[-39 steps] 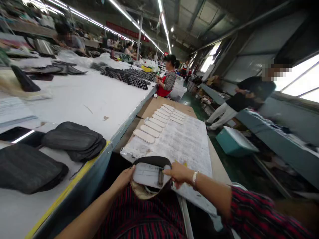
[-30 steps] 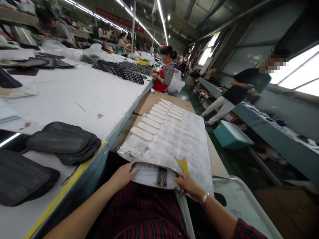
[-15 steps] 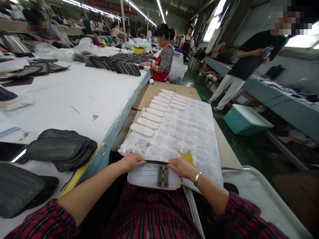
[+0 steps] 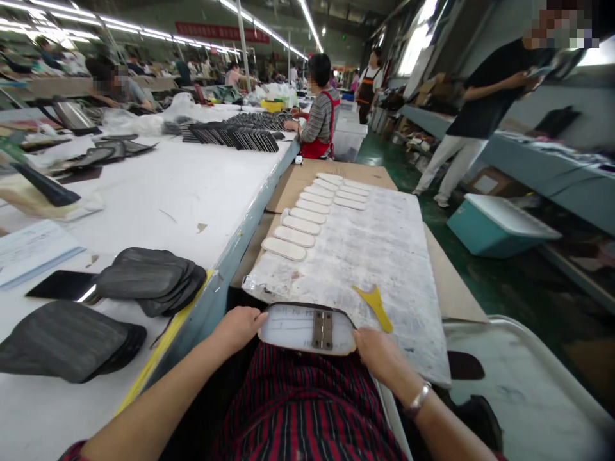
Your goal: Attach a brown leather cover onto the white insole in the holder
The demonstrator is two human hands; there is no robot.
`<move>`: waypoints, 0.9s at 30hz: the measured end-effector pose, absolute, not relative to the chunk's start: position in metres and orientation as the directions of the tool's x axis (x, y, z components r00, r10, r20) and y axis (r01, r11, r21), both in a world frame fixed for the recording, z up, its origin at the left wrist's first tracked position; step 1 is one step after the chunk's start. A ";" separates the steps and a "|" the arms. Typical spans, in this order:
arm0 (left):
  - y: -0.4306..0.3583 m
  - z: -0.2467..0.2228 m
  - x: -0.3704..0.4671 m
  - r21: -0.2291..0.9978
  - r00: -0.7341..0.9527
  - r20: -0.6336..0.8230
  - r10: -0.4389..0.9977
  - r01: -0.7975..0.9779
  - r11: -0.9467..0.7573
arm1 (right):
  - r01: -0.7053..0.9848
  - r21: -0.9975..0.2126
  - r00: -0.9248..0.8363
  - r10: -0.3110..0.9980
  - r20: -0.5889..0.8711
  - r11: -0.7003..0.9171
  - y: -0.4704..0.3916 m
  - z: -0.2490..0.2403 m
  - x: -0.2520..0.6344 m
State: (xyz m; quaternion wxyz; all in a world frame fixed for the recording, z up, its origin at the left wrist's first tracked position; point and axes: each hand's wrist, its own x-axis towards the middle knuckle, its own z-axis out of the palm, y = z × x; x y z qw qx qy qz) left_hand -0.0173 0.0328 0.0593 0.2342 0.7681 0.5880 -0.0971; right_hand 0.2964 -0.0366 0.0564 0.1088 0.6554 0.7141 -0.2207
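Note:
In front of my lap I hold an oval white plate (image 4: 288, 328) with a dark rim along its far edge, pencil-like lines on its face and a brown metal hinge (image 4: 322, 330) near its right side. My left hand (image 4: 244, 328) pinches the plate's left end. At the right end my right hand (image 4: 384, 358), with a bracelet at the wrist, has thumb and fingers closed on the edge. Just beyond lies a whitish, stained board (image 4: 336, 269), carrying white oval pieces (image 4: 284, 248) in rows and a forked yellow piece (image 4: 377, 308).
Stacks of dark rounded pieces (image 4: 144, 275) and a phone (image 4: 62, 285) lie on the white table (image 4: 192, 198) to my left. A metal-like tray (image 4: 528, 390) stands at right, with a teal bin (image 4: 494, 234) beyond. A co-worker (image 4: 319, 109) in a red apron is ahead; another person (image 4: 485, 102) stands at right.
Both hands have slid from the plate's far edge out to its two ends, so more of the dark rim shows. The whole view has shifted a little to the left.

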 end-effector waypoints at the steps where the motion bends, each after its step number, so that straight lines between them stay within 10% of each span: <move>1: 0.027 0.059 -0.015 0.208 0.258 -0.420 0.870 0.960 -0.185 | 0.987 -0.145 -0.124 0.894 -0.431 0.067 -0.039 0.056 0.294; 14: 0.025 0.057 -0.011 0.271 0.187 -0.364 0.913 0.958 -0.088 | 0.943 -0.298 -0.001 0.895 -0.446 -0.147 -0.021 0.061 0.297; 27: 0.084 0.054 0.009 0.395 0.629 -0.372 0.683 0.773 -0.496 | 0.893 -0.447 -0.192 0.939 -0.285 0.046 0.009 0.045 0.292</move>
